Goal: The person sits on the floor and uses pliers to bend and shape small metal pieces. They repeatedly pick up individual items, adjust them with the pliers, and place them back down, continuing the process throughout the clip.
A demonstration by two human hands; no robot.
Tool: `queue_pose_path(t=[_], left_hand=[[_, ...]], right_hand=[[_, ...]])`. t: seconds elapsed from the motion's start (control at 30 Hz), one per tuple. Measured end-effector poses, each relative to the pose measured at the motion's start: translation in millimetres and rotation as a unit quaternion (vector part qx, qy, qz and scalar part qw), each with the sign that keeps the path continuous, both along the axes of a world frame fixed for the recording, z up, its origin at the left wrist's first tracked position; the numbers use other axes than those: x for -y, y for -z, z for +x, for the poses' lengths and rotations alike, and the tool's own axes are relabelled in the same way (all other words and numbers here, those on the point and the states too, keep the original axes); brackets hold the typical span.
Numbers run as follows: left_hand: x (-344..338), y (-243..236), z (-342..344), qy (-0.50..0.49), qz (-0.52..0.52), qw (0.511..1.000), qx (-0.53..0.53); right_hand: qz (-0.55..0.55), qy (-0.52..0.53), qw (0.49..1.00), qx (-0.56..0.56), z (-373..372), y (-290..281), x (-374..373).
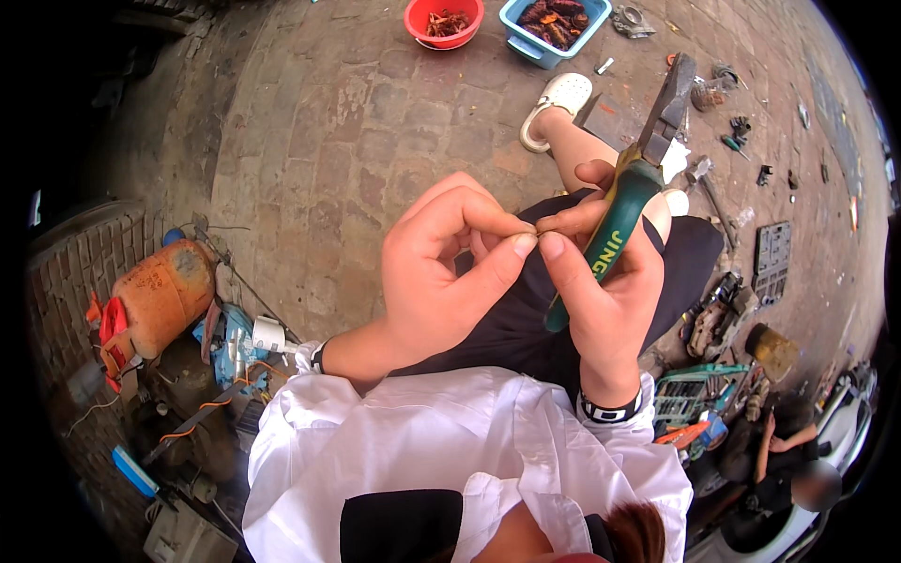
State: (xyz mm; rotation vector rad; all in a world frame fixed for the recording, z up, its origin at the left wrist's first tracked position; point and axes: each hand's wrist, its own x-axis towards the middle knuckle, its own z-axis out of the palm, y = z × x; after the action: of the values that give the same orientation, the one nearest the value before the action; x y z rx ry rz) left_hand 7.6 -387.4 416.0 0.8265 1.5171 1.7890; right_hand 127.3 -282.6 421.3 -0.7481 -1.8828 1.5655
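My left hand (pixel 436 277) is closed in a pinch at the middle of the view, thumb and forefinger on a tiny thin piece (pixel 537 235) too small to name. The thumb and forefinger of my right hand (pixel 615 305) meet it at the same spot. That hand also holds green-and-yellow handled pliers (pixel 638 178), their dark metal jaws pointing up and away from me. Both hands are above my dark-clad lap (pixel 690 253). A white clog (pixel 568 94) shows on my foot beyond the pliers.
Red bucket (pixel 418 23) and blue tub (pixel 516 42) stand ahead. Orange gas cylinder (pixel 164 300) lies left by bricks. Scattered tools, a hammer (pixel 713 197) and black case (pixel 771 263) lie right. A co-worker (pixel 760 488) is at a white car (pixel 835 441), lower right.
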Motion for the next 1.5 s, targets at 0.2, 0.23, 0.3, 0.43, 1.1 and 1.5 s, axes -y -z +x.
queue_pose_path(t=[0.2, 0.23, 0.3, 0.43, 1.1, 1.5], left_hand=[[2, 1, -2, 0.057, 0.007, 0.978, 0.202], [2, 2, -1, 0.059, 0.012, 0.976, 0.209], [-1, 3, 0, 0.061, 0.023, 0.972, 0.224], [0, 6, -2, 0.047, -0.003, 0.971, 0.236], [-14, 11, -2, 0.007, 0.009, 1.0, -0.021], [-46, -1, 28, -0.001, 0.022, 0.935, -0.354]], right_hand=[[-0.049, 0.003, 0.999, -0.005, 0, -6, 3], [-0.04, 0.0, 0.999, 0.0, 1, -4, 2], [-0.065, 0.01, 0.998, -0.001, 2, -5, 1], [-0.131, 0.04, 0.991, -0.009, 3, -10, 0], [-0.167, 0.129, 0.975, -0.076, 12, 1, -13], [-0.066, 0.139, 0.986, -0.069, 35, -3, -18]])
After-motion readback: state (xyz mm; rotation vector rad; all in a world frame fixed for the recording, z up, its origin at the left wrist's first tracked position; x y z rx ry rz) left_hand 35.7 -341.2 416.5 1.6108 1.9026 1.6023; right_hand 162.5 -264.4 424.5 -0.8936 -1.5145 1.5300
